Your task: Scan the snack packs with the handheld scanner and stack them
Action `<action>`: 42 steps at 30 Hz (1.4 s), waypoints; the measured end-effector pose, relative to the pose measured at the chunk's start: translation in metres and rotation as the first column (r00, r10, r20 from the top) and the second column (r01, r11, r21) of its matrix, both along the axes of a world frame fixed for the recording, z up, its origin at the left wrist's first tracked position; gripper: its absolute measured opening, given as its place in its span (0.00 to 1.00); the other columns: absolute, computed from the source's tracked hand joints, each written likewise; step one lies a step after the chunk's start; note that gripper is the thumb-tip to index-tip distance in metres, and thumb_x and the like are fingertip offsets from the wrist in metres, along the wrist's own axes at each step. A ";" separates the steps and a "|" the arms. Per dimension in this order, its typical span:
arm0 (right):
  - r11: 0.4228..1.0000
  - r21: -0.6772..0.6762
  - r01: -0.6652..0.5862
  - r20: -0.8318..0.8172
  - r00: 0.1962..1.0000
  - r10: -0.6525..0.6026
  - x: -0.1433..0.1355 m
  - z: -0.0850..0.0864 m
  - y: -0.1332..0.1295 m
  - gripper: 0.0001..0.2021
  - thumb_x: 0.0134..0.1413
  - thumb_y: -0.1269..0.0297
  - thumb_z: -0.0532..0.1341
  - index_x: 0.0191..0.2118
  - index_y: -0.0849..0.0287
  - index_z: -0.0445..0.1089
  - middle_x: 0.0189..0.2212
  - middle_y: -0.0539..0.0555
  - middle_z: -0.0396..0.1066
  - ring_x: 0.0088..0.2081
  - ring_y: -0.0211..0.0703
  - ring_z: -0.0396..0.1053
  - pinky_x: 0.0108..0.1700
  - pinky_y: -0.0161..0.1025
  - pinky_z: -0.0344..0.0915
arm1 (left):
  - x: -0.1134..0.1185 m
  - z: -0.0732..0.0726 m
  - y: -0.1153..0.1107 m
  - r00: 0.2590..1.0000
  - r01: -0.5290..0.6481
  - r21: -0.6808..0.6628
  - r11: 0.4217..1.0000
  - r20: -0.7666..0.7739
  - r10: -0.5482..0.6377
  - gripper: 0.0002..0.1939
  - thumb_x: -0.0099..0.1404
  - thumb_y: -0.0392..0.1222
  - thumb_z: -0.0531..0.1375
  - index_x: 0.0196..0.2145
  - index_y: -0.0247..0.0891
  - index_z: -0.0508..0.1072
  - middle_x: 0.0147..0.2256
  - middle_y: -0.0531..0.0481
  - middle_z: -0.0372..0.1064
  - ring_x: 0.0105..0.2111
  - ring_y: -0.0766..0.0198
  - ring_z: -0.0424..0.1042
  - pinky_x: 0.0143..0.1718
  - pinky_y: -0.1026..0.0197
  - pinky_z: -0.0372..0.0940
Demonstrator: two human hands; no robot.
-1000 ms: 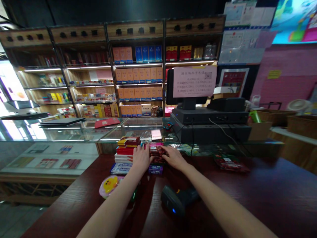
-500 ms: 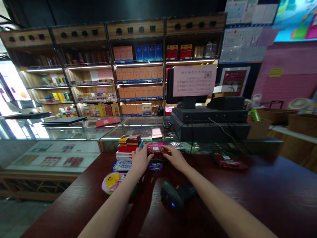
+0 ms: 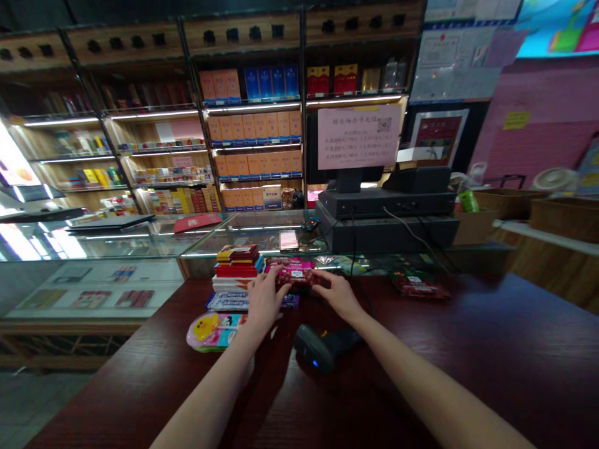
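Note:
A pink and dark red snack packet point(image 3: 296, 273) with a white label lies between my hands at the back of the brown counter. My left hand point(image 3: 266, 294) has its fingers and thumb round the packet's left end. My right hand point(image 3: 337, 293) pinches the right end. Close by my left hand rises a stack of red, yellow and white packs point(image 3: 236, 265), with blue and white packets point(image 3: 227, 301) at its foot. A colourful pack with a yellow duck point(image 3: 206, 327) is partly covered by my left forearm. Below my hands lies a dark handheld barcode scanner point(image 3: 318, 350) with a blue light.
Behind the counter point(image 3: 421, 386) stands a glass display case point(image 3: 253, 219). A cash register point(image 3: 388, 209) with a pink paper sign point(image 3: 358, 137) is at back right. Another dark red packet point(image 3: 416, 285) lies right. A black cable point(image 3: 354, 249) hangs near my right hand.
The packet shows more of its pink top now, and both hands still hold its ends. More of the duck pack shows beside my left forearm. The whole view has shifted slightly.

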State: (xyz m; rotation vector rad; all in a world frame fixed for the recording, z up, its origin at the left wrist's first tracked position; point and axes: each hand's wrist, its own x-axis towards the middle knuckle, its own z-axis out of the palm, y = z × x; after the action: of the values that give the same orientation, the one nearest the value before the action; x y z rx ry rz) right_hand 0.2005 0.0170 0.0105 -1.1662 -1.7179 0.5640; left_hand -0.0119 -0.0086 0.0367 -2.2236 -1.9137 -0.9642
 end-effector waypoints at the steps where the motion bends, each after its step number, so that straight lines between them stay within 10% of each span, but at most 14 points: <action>1: 1.000 0.006 -0.003 -0.015 1.000 0.003 0.003 -0.002 -0.003 0.22 0.51 0.66 0.64 0.54 0.54 0.75 0.47 0.54 0.79 0.48 0.51 0.76 0.55 0.49 0.68 | 0.002 -0.001 -0.001 1.000 0.011 0.002 1.000 0.013 -0.011 0.24 0.68 0.48 0.61 0.60 0.47 0.64 0.49 0.44 0.74 0.53 0.51 0.68 0.53 0.50 0.58; 18: 0.976 0.215 0.047 -0.021 0.999 -0.044 0.044 -0.026 -0.037 0.17 0.61 0.62 0.61 0.55 0.49 0.73 0.59 0.54 0.71 0.60 0.50 0.68 0.65 0.52 0.62 | 0.016 -0.027 -0.004 0.961 0.257 0.173 0.951 0.057 -0.270 0.20 0.68 0.39 0.61 0.56 0.51 0.71 0.50 0.51 0.74 0.50 0.58 0.69 0.53 0.55 0.60; 42: 0.893 0.432 0.130 0.006 0.989 -0.147 0.049 -0.003 -0.043 0.11 0.66 0.59 0.59 0.50 0.46 0.75 0.49 0.53 0.76 0.50 0.49 0.73 0.52 0.46 0.68 | 0.024 -0.030 -0.004 0.897 0.351 0.324 0.878 0.153 -0.415 0.21 0.70 0.40 0.58 0.59 0.46 0.67 0.48 0.48 0.73 0.49 0.58 0.69 0.53 0.55 0.66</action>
State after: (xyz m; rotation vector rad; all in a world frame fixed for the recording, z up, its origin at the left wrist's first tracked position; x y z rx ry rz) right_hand 0.2491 -0.0264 0.0071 -0.9705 -1.6647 0.0621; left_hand 0.0121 -0.0123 0.0070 -2.4438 -1.2898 -1.4912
